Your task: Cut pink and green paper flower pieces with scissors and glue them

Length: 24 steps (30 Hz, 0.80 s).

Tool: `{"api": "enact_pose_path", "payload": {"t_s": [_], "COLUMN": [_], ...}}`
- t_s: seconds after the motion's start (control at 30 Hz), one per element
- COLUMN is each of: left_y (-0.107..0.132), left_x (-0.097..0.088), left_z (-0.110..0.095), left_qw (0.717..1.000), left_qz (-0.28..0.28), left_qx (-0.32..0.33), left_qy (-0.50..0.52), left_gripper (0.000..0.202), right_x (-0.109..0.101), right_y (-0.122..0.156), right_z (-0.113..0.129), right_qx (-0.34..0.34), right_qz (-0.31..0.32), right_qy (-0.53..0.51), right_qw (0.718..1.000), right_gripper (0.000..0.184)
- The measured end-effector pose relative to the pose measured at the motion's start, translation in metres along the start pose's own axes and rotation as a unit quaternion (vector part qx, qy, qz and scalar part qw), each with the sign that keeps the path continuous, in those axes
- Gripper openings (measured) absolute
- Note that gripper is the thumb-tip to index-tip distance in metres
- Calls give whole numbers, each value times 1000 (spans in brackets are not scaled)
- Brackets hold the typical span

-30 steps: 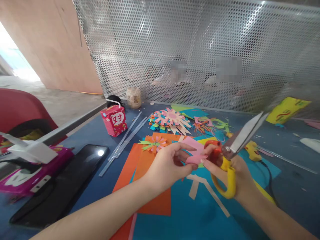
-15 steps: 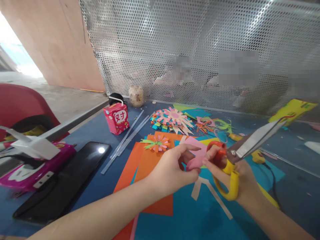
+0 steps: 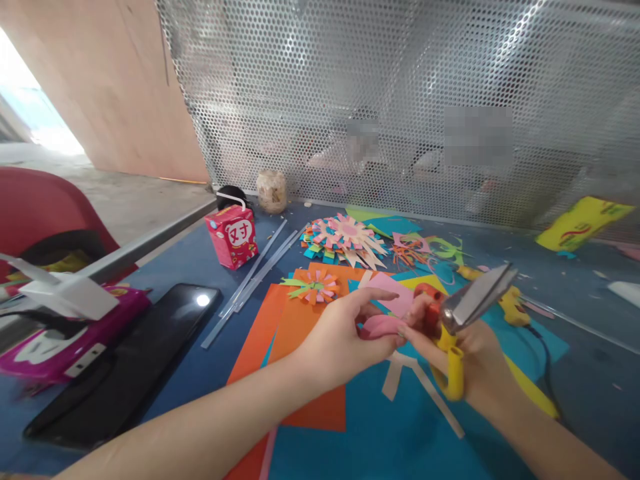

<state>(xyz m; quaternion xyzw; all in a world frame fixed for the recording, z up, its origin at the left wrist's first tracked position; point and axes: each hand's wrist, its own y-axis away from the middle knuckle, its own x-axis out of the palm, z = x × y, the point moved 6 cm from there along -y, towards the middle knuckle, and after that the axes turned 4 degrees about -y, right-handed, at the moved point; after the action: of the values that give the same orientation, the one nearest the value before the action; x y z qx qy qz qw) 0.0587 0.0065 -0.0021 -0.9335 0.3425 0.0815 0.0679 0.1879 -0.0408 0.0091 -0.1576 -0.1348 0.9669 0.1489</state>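
Observation:
My left hand (image 3: 345,333) is curled around a folded piece of pink paper (image 3: 383,327), its thumb against the lower edge. My right hand (image 3: 480,353) has the scissors (image 3: 465,307) hooked in its fingers, with their yellow and red handles around them and the metal blades pointing up to the right. The fingertips of that same hand also pinch the right end of the pink paper. Under both hands lie a blue sheet (image 3: 380,433), orange sheets (image 3: 310,400) and a pale paper strip (image 3: 435,393).
A paper flower (image 3: 315,287) lies on the orange sheets. Behind it are stacked paper flowers (image 3: 345,237) and scraps. To the left stand a red drink box (image 3: 233,237), glue sticks (image 3: 260,273), a black phone (image 3: 125,360) and a purple power strip (image 3: 80,340). A glue gun (image 3: 513,307) sits at right.
The scissors have tipped back in my right hand, their blades now nearer and foreshortened. The pink paper has shifted slightly left, further into my left hand.

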Motion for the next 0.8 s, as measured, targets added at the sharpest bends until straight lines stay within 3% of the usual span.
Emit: {"api": "enact_pose_path", "payload": {"t_s": [0.27, 0.4, 0.5, 0.67, 0.8], "left_y": [-3, -5, -6, -7, -6], "left_x": [3, 0, -2, -3, -6], "left_z": [7, 6, 7, 6, 2], "left_qw": [992, 991, 996, 998, 995], "left_qz": [28, 30, 34, 55, 43], "left_qx": [-59, -46, -37, -23, -21], "left_qy": [105, 123, 71, -19, -89], "left_gripper": [44, 49, 49, 24, 41], "right_x": [-3, -4, -10, -12, -19], "right_y": [0, 0, -2, -5, -3], "right_z": [-5, -4, -5, -15, -22], "right_qx": [29, 10, -5, 4, 15], "right_qz": [-5, -27, -47, 30, -11], "right_qy": [-45, -36, -41, -23, -45], "right_qw": [999, 999, 998, 999, 999], "right_gripper": [20, 25, 28, 23, 24]}}
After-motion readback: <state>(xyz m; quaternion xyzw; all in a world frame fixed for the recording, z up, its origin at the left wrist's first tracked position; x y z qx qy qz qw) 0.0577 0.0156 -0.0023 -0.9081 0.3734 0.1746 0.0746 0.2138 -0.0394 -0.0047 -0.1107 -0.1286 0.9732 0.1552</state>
